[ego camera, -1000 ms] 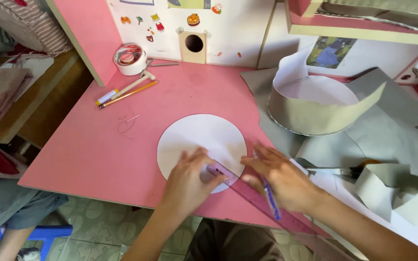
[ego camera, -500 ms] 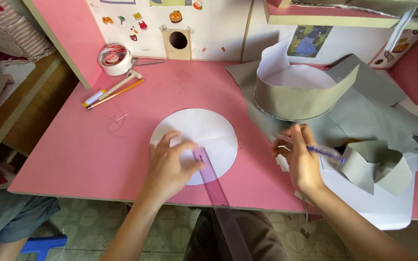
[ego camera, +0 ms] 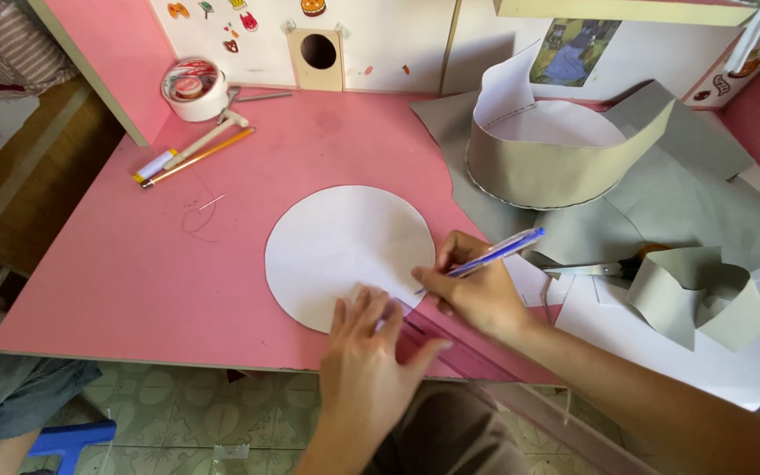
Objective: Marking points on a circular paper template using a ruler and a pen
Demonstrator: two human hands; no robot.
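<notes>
the left hand (ego camera: 369, 352) lies flat with its fingers spread wide, pressing down on a see-through purple ruler (ego camera: 450, 347). it holds nothing in a grip; the palm and fingers just push. the arm comes up from the bottom of the view. the right hand (ego camera: 477, 290) is curled around a blue pen (ego camera: 490, 253). the pen is tilted, with its tip down at the right edge of a white paper circle (ego camera: 349, 255), just by the ruler's end. the right arm comes in from the lower right corner.

all this is on a pink desk (ego camera: 134, 273). the back of the desk has a white wall with small stickers and a little wooden square with a round hole (ego camera: 318, 53). a roll of tape (ego camera: 193, 88) sits at the back left, with a pencil (ego camera: 200, 156) and a white marker near it. on the right are grey card sheets (ego camera: 697, 198), a tall curled ring of grey card (ego camera: 547, 149) and a small curled strip (ego camera: 705, 299). scissors (ego camera: 609, 264) seem to lie between them, but they are partly hidden. white paper lies under the strip. below the desk is a tiled floor.

the paper circle is plain white, flat and round. it lies in the middle of the desk, near the front edge. the ruler's end and the left fingertips rest on its lower right part.
</notes>
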